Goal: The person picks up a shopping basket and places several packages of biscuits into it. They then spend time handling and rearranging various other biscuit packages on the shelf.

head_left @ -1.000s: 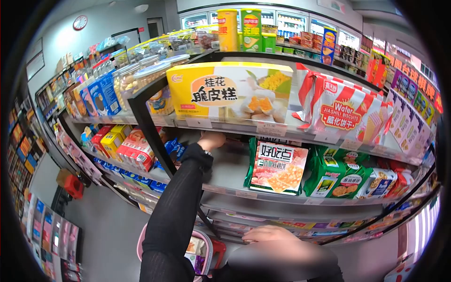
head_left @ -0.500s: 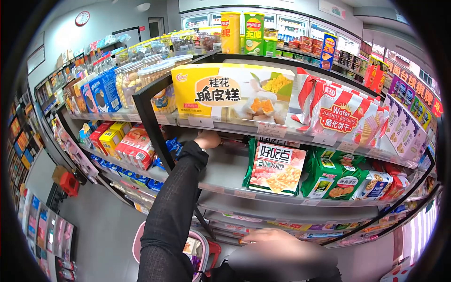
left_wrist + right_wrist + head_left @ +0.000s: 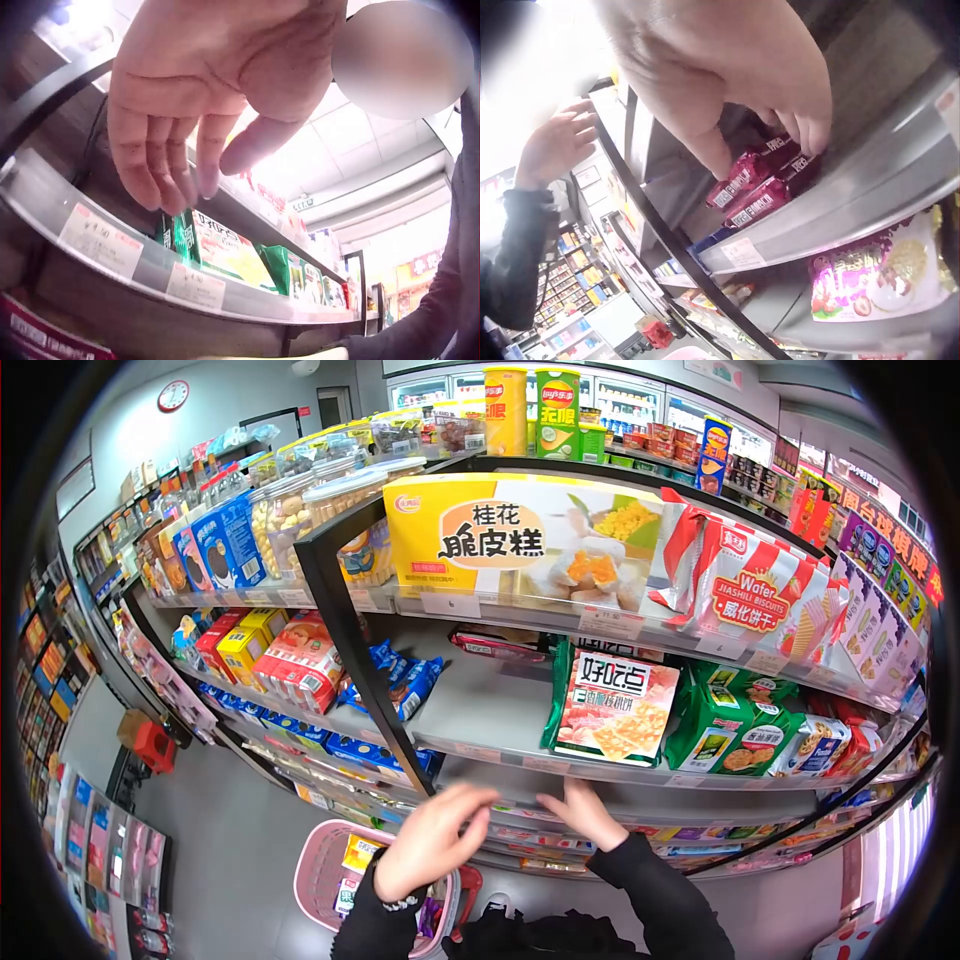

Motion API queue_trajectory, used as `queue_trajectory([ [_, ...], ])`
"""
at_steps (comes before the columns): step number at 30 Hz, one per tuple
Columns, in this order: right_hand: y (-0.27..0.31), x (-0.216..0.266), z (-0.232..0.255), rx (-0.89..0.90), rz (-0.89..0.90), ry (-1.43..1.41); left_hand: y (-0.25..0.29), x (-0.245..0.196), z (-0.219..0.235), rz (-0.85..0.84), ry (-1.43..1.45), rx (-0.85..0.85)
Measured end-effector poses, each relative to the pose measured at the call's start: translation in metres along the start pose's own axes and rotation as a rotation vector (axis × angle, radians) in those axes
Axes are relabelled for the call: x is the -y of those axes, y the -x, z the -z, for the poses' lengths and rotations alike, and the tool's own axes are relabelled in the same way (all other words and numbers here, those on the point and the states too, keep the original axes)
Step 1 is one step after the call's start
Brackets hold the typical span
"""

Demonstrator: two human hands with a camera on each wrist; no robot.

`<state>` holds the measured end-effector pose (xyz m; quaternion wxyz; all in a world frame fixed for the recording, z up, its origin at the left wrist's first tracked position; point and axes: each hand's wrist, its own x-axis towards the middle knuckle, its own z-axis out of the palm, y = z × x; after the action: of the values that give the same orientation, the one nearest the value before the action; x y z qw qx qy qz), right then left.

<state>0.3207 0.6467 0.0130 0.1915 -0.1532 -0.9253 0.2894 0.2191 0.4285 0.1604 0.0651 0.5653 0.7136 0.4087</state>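
In the head view my left hand (image 3: 435,845) hovers in front of the shelf unit, near the black upright, with its fingers loosely bent. The left wrist view shows this hand (image 3: 217,82) with fingers hanging down and nothing in them. My right hand (image 3: 585,815) reaches in under the front edge of the biscuit shelf (image 3: 480,745). Seen from the right wrist, this hand (image 3: 735,82) is spread over dark red snack packets (image 3: 757,202), thumb and fingertips right at them. Above stand a white-fronted biscuit pack (image 3: 615,705) and green biscuit packs (image 3: 735,725).
A pink basket (image 3: 315,860) holding snack packs stands on the floor below my left hand. The black shelf upright (image 3: 360,660) divides the shelves. A yellow cake box (image 3: 450,550) and a wafer bag (image 3: 745,585) stand on the top shelf. Blue packets (image 3: 395,685) lie left of the upright.
My left hand has withdrawn from the back of the biscuit shelf and come down with nothing in it. The right hand has moved up and forward to a lower shelf.
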Motion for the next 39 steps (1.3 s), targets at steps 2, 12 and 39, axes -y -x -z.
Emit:
queue_trajectory([
  [2,-0.018,0.009,-0.007,-0.050,0.026,-0.006,0.014,0.014,-0.009,0.063,0.058,0.093],
  [12,-0.065,-0.034,-0.066,-0.263,0.141,0.223,0.024,0.097,-0.055,0.348,0.403,0.064],
  [39,0.054,0.044,0.032,-0.040,0.062,-0.253,0.047,0.089,-0.100,0.588,1.428,-0.348],
])
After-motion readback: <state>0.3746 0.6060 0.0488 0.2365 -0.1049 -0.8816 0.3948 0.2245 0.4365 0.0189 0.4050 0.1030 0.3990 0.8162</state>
